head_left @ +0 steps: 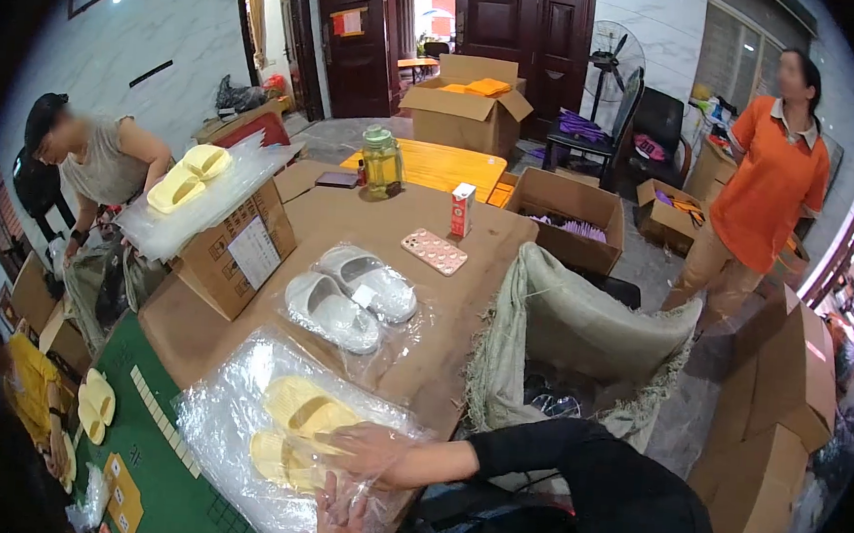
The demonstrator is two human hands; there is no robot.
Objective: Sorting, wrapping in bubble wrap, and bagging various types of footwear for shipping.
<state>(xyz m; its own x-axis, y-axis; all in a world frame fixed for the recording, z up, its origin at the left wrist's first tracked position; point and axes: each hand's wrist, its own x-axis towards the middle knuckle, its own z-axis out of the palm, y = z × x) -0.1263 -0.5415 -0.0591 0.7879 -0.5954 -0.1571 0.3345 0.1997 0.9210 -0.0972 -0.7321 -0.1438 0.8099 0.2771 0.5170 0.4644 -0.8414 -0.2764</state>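
A pair of pale yellow slippers (303, 406) lies at the near edge of the table, inside or under a clear plastic bag (215, 395). My right hand (374, 451), reaching in from the right in a black sleeve, is closed on the heel end of the slippers, with film around it. Just below, my left hand (343, 520) has its fingers bent at the bag's near edge, partly veiled by the film. Beyond the bag, a pair of light grey slippers (345, 300) rests in its own clear bag.
A carton (239, 258) at left carries plastic bags and more yellow slippers (187, 180). A phone (434, 252), a drink box (462, 211) and a green jar (383, 164) stand farther back. At right gapes a woven sack (592, 313). People (770, 182) are around the table.
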